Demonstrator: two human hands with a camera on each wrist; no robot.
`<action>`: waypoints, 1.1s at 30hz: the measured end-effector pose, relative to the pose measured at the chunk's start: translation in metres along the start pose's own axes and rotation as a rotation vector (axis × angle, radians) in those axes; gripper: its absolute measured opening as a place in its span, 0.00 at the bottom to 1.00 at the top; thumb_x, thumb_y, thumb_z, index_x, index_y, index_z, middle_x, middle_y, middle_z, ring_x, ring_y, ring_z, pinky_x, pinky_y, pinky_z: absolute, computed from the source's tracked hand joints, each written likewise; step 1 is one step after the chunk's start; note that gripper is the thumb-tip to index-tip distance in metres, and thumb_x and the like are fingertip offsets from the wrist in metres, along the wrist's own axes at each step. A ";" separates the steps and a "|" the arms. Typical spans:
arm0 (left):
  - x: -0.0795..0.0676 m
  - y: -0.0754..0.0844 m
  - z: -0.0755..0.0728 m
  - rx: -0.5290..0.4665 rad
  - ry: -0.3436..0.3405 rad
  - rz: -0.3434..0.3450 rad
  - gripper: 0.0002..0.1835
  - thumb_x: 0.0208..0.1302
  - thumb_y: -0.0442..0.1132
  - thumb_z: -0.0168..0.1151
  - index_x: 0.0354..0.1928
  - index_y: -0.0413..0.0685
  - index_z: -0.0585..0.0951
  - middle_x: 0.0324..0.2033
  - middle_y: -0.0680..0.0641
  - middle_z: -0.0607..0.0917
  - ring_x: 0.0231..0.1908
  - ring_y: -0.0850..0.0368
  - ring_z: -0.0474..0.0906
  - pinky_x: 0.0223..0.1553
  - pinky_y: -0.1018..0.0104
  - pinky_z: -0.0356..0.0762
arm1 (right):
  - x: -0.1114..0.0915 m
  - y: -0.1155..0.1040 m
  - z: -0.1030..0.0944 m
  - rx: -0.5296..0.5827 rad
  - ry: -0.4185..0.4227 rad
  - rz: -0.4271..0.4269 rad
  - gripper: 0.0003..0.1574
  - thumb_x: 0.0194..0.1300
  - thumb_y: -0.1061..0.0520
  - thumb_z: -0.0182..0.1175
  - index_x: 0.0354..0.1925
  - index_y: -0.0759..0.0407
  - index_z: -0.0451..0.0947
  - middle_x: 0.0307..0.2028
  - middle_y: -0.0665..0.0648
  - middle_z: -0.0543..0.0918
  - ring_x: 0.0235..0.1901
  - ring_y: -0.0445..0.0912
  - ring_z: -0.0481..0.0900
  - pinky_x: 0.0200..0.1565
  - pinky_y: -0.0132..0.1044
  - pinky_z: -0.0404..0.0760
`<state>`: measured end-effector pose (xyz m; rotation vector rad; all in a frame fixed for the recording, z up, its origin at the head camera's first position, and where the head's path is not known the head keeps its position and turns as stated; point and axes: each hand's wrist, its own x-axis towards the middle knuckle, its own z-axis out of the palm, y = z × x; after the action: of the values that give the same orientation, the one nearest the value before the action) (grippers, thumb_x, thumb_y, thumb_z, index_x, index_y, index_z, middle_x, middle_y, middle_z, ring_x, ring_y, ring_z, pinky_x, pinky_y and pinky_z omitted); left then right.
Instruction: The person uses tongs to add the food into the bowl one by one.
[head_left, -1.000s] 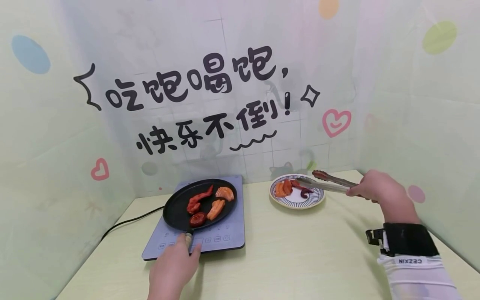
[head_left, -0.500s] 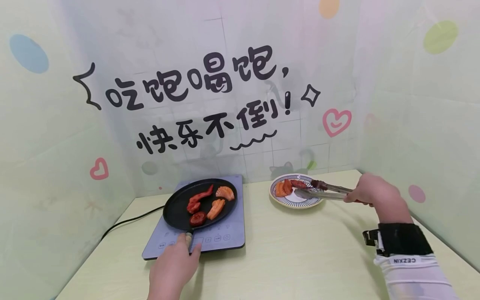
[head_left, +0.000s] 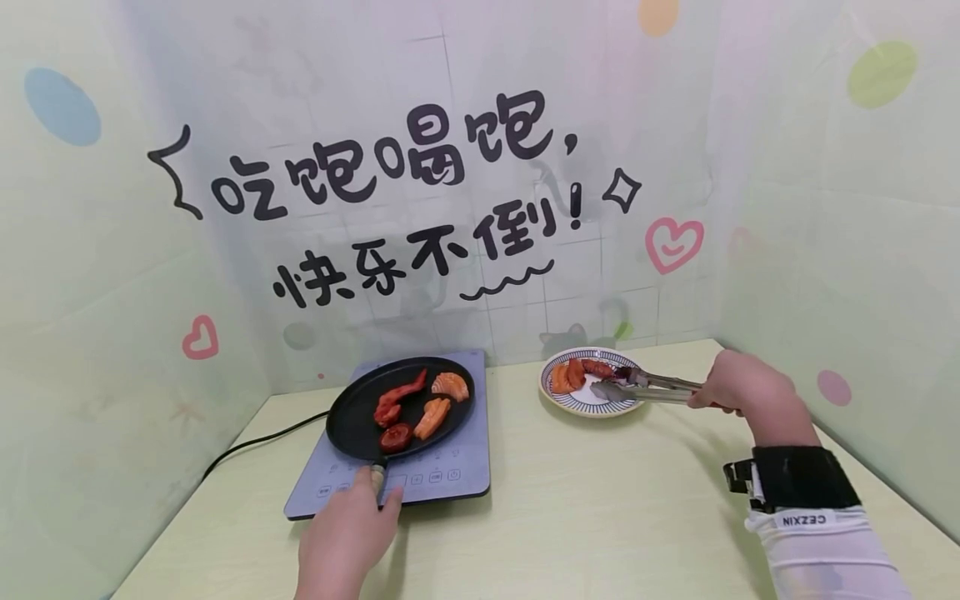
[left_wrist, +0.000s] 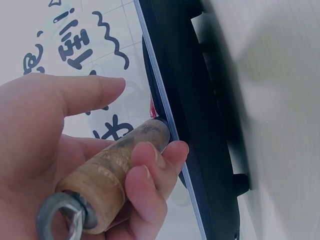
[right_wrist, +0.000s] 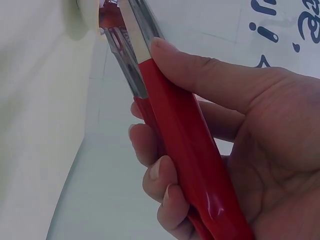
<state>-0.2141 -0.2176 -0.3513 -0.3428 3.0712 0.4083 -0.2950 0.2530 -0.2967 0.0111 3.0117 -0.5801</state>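
My left hand (head_left: 348,533) holds the wooden handle (left_wrist: 107,172) of a black frying pan (head_left: 348,429), fingers curled underneath and thumb lifted off it. A red wing-shaped piece (head_left: 388,408), two orange pieces (head_left: 432,418) and a round dark-red piece (head_left: 395,437) lie in the pan. My right hand (head_left: 753,392) grips metal tongs (head_left: 660,397) by their red handles (right_wrist: 187,150). The tong tips are low over the right part of a blue-patterned plate (head_left: 581,407), around a small dark-red piece (head_left: 622,374), mostly hidden. Orange pieces (head_left: 561,379) and a reddish sausage-like piece (head_left: 597,367) lie beside it.
The pan sits on a flat induction cooker (head_left: 468,467) with touch buttons on its front. A black cord (head_left: 262,437) runs off to the left. Pale printed curtains (head_left: 450,317) close in the pale table (head_left: 570,517) at the back and sides.
The tongs have come down from above the plate's right edge to the dark curled piece, their tips drawing closer together. My right hand has shifted slightly left; the left hand and pan stay still.
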 end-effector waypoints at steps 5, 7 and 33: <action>0.000 0.001 -0.001 0.003 -0.007 -0.004 0.41 0.66 0.59 0.54 0.68 0.33 0.64 0.51 0.29 0.78 0.44 0.33 0.78 0.32 0.41 0.78 | -0.001 0.000 0.000 -0.005 0.001 0.017 0.24 0.53 0.44 0.69 0.11 0.52 0.71 0.12 0.48 0.69 0.14 0.42 0.68 0.22 0.37 0.67; -0.001 0.001 -0.001 0.003 -0.008 -0.005 0.41 0.66 0.60 0.54 0.68 0.32 0.64 0.51 0.29 0.79 0.43 0.33 0.78 0.31 0.41 0.78 | -0.002 0.000 0.001 -0.004 -0.002 0.022 0.24 0.53 0.44 0.69 0.11 0.51 0.70 0.11 0.48 0.68 0.14 0.42 0.68 0.22 0.37 0.67; 0.000 0.002 -0.001 0.001 -0.012 -0.020 0.42 0.66 0.60 0.54 0.68 0.32 0.63 0.51 0.28 0.78 0.44 0.32 0.77 0.32 0.41 0.78 | 0.003 0.001 -0.003 0.000 -0.010 0.043 0.21 0.57 0.44 0.66 0.15 0.50 0.72 0.10 0.46 0.69 0.14 0.41 0.70 0.25 0.39 0.68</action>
<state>-0.2147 -0.2162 -0.3501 -0.3692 3.0534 0.4073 -0.2984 0.2550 -0.2948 0.0727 2.9939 -0.5750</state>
